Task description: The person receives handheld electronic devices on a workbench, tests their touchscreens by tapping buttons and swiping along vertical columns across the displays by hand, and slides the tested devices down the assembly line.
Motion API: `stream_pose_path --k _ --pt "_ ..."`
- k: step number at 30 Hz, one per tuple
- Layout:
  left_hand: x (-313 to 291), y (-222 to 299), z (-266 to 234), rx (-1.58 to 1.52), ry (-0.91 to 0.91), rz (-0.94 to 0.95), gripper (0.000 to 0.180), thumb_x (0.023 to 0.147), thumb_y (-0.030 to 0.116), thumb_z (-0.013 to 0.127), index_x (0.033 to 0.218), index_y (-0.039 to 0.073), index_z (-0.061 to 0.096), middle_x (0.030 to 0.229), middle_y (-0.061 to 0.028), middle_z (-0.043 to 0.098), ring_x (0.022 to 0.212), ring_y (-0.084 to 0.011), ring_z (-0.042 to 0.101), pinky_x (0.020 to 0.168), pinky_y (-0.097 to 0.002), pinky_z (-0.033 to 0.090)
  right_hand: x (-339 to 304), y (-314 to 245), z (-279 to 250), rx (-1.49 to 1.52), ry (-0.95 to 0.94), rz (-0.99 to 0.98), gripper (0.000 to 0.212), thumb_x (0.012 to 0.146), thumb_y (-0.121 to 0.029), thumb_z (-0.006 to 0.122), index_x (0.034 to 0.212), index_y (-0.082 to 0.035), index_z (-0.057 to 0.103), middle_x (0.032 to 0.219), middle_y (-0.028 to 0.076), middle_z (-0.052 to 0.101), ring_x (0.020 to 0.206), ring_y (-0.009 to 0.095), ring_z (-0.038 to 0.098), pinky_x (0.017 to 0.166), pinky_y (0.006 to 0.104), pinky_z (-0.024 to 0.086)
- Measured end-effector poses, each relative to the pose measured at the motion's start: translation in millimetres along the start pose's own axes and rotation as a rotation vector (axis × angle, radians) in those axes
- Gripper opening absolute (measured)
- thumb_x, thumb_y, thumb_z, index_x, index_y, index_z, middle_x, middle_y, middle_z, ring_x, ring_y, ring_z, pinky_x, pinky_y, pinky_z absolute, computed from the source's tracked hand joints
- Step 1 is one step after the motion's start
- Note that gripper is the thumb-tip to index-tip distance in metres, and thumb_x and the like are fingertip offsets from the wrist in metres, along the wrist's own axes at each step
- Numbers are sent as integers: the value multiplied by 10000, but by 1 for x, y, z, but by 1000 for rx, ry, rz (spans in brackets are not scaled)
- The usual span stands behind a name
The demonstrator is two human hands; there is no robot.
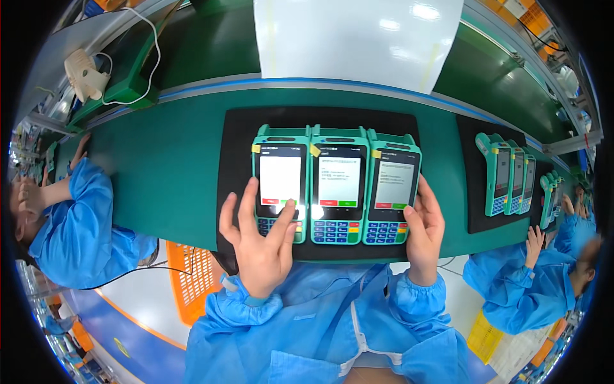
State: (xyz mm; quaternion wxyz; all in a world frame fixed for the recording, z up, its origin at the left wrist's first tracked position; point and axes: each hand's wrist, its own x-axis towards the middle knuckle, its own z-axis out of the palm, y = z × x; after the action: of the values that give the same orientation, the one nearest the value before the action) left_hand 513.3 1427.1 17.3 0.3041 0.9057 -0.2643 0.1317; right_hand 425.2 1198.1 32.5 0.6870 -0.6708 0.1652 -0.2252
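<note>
Three handheld payment terminals with mint-green casings lie side by side on a black mat. The left terminal, middle terminal and right terminal have lit screens, each with a red and a green button, above blue keypads. My left hand is spread over the left terminal, holding nothing. One of its fingertips rests at the green button, another by the casing's left edge. My right hand grips the right terminal's right side, fingers along the edge and thumb at its green button.
More terminals stand on another black mat at right. Co-workers in blue smocks sit left and right of me. An orange basket is below the green bench; a white device with a cable sits far left.
</note>
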Motion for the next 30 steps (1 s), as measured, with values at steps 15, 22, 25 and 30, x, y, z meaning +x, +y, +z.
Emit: stream_pose_path --k 15,22,25,30 --pt "-5 -16 19 -567 -163 -83 1258 638 119 867 1466 -69 -61 1529 -276 166 1386 -412 283 1128 -422 271 3 4 -1 -6 -26 -55 588 902 18 466 1458 46 276 1500 192 322 1386 280 326 1128 355 254" --pt "1 -8 8 -395 -170 -55 1240 617 272 883 1477 -53 52 1518 -273 177 1399 -432 219 1128 -478 243 3 6 -10 -341 0 -302 474 906 -34 492 1375 18 449 1484 223 329 1386 343 317 1116 417 277" --pt "1 15 12 -137 5 37 869 693 282 832 1391 14 389 1481 -262 252 1360 -470 197 1090 -521 238 -4 -8 -16 -690 74 -361 275 853 -65 549 1071 -23 710 1448 237 383 1343 394 366 1100 471 287" --pt "2 51 28 -4 48 170 294 763 126 753 1054 162 729 1463 -235 320 1339 -467 159 1067 -479 281 -10 -8 -24 -915 35 -474 251 843 -85 572 1033 -54 732 1435 241 399 1330 418 364 1086 477 295"
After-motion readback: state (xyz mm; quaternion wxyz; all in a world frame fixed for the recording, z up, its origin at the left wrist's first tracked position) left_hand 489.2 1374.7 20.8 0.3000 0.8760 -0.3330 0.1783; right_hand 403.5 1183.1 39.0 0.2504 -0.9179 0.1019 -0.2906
